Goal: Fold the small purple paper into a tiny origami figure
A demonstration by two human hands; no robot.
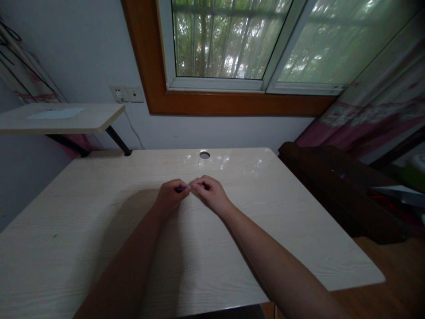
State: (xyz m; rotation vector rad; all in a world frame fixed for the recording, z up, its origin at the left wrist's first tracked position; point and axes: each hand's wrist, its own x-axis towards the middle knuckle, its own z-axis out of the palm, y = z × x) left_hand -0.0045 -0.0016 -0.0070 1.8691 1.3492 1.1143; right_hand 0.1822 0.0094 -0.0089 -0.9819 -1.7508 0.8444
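Note:
Both hands meet over the middle of the pale wood-grain desk (109,252), fingertips almost touching. My left hand (171,195) is closed, its thumb and fingers pinched around a small dark purplish thing (180,189). Most of that thing is hidden by the fingers, so its kind does not show. My right hand (209,188) is also closed in a pinch, with thumb and forefinger right beside the left fingertips. Whatever lies between the right fingers is too small to make out.
A round cable hole (205,155) sits near the desk's back edge. On the left stands a raised shelf (99,117) on black legs, with a pale sheet (56,114) on it. Wall sockets (126,94), a window and curtains are behind. Dark brown furniture (318,177) stands to the right.

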